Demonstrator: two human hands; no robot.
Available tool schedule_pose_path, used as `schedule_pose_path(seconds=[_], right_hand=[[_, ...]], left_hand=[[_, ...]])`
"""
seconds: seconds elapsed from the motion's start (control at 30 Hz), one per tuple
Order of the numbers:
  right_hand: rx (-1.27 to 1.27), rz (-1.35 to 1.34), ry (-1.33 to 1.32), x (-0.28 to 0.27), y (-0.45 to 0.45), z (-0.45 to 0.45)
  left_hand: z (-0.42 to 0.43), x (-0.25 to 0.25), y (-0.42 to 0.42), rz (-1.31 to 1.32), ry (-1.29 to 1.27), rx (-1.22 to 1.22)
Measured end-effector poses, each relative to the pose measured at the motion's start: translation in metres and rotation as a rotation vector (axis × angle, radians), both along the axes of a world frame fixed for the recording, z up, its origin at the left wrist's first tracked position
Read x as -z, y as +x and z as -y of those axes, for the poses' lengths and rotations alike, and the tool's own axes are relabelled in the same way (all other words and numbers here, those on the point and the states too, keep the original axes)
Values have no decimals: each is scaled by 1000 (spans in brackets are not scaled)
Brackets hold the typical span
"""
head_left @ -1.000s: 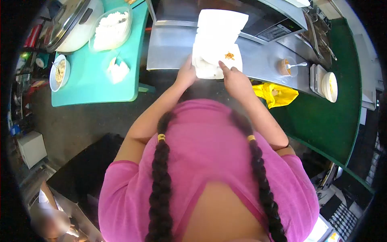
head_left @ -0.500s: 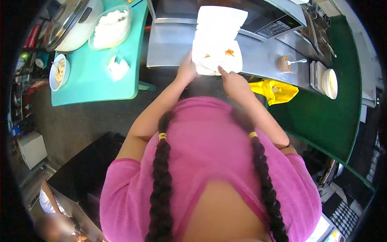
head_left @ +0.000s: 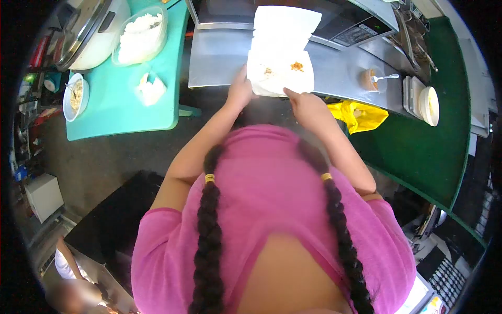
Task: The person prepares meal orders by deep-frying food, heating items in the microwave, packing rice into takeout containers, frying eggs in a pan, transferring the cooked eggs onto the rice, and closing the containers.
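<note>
A white clamshell takeout box lies with its lid folded up and back. Inside its base are rice-white contents, hard to make out in the glare, with two small orange-brown patches of topping. My left hand grips the box's near left corner, the fingers partly hidden beneath it. On the near right edge, my right hand is closed, with a finger along the rim. The box sits over the front of the steel counter.
To the left, a turquoise table carries a tub of rice, a plastic bag, a bowl and a large cooker. A microwave stands behind. Rightward are a cup with a fork, stacked containers and a yellow bag.
Both hands keep their hold on the takeout box, which has barely moved. The whole view has shifted very slightly.
</note>
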State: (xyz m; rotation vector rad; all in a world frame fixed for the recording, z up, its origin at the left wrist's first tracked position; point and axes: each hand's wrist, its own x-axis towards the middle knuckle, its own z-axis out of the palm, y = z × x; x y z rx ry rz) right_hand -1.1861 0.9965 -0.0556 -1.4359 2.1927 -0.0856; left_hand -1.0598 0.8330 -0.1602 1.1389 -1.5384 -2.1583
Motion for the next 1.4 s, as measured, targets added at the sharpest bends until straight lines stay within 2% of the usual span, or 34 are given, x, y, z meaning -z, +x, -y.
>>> schedule_pose_path(seconds=[0.07,0.2,0.3,0.4,0.5,0.6,0.73,0.8,0.9,1.0,1.17,1.4], right_hand=[[5,-57,-46,-8,7,-9],[2,-26,-92,18,-1,-2],[35,-59,-105,-18,-8,13],[32,-97,-128,-8,-6,28],[23,-57,-113,25,-3,32],[15,-56,-119,0,-3,30],[20,-49,-3,22,2,23],[-6,-8,-130,26,-9,21],[96,-79,-213,-21,-12,1],[241,-210,-198,-25,-22,-23],[260,-177,-92,33,-21,-32],[241,-165,-62,62,-29,-12]], left_hand=[[2,-2,0,25,16,-9],[-1,-8,2,-1,46,19],[2,-8,3,19,-29,79],[-2,-18,3,41,8,61],[0,-17,2,35,65,39],[0,-30,2,13,57,69],[3,-13,0,15,57,40],[1,-11,1,48,50,30],[-1,-20,0,1,60,35],[1,-13,0,74,25,45],[1,-3,2,33,28,53],[0,-7,-1,40,42,18]])
